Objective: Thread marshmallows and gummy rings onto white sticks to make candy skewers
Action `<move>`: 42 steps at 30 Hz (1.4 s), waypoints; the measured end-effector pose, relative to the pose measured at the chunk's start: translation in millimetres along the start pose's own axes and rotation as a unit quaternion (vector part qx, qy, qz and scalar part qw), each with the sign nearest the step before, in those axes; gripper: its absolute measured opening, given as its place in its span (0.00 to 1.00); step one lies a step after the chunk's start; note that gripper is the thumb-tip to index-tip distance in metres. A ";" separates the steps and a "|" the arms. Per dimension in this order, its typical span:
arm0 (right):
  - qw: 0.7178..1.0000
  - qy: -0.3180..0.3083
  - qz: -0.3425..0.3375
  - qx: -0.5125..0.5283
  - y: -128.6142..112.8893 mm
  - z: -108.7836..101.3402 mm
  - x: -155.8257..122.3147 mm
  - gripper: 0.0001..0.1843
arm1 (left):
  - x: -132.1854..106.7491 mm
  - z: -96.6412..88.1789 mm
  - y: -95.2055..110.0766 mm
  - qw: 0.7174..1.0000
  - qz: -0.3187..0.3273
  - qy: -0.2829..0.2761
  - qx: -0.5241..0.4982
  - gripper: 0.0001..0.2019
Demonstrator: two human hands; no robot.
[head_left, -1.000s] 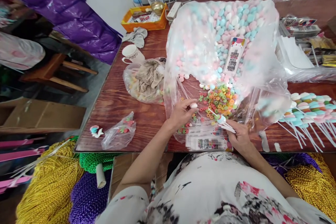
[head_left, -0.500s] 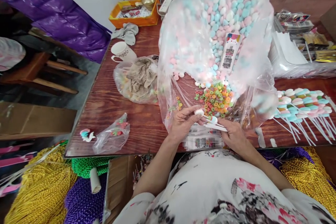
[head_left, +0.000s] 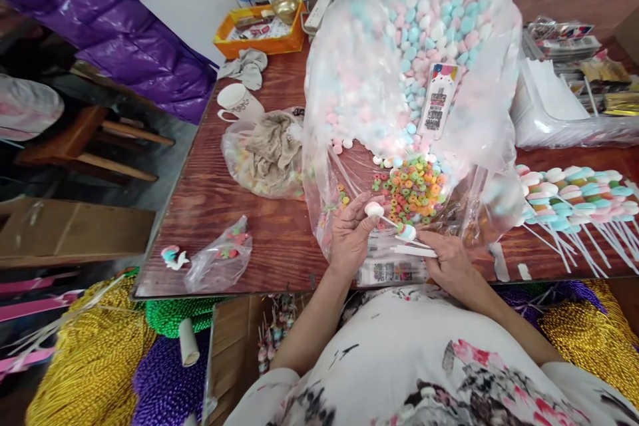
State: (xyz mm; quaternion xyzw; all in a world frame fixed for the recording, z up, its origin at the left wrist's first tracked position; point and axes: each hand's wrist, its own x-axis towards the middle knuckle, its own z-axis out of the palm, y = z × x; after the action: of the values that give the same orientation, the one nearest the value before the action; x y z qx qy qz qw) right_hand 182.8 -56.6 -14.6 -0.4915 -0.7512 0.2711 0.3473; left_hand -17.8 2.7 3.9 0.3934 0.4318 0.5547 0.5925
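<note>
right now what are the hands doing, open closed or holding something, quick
Left hand: closed, pinching a white marshmallow-like disc.
Right hand: closed, holding thin white sticks, one threaded with small stacked pieces.

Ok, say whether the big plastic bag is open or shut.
Open: the plastic bag gapes, leaving pastel candy-like pieces uncovered between its sides.

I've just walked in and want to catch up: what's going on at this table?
A person's left hand pinches a white piece at the tip of a thin stick, which also bears a small colored stack. The right hand holds white sticks. Beyond lie a heap of colored rings and a clear bag of pastel pieces; loaded sticks lie on the right.
</note>
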 end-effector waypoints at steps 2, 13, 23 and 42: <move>1.000 -0.008 -0.003 -0.008 -1.5 -0.9 0.2 0.26 | -1.1 0.8 -2.5 1.000 0.020 0.006 0.008 0.24; 0.999 -0.030 0.021 0.003 -11.5 -0.6 1.5 0.27 | -8.4 -12.8 -10.5 0.965 0.149 -0.003 0.216 0.13; 0.980 0.008 -0.005 0.200 -24.9 27.1 13.4 0.15 | -9.2 -4.3 -11.1 0.957 0.225 0.005 0.182 0.13; 0.966 0.127 0.100 0.200 -1.0 31.2 6.9 0.15 | -4.9 3.3 4.9 0.915 0.196 -0.220 0.275 0.16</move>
State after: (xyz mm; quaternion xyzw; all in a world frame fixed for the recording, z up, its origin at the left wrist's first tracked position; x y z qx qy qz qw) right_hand 155.8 -52.7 -31.1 -0.5153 -0.5781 0.3846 0.5022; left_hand -16.3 -1.7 10.0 0.7297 0.3398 0.4185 0.4207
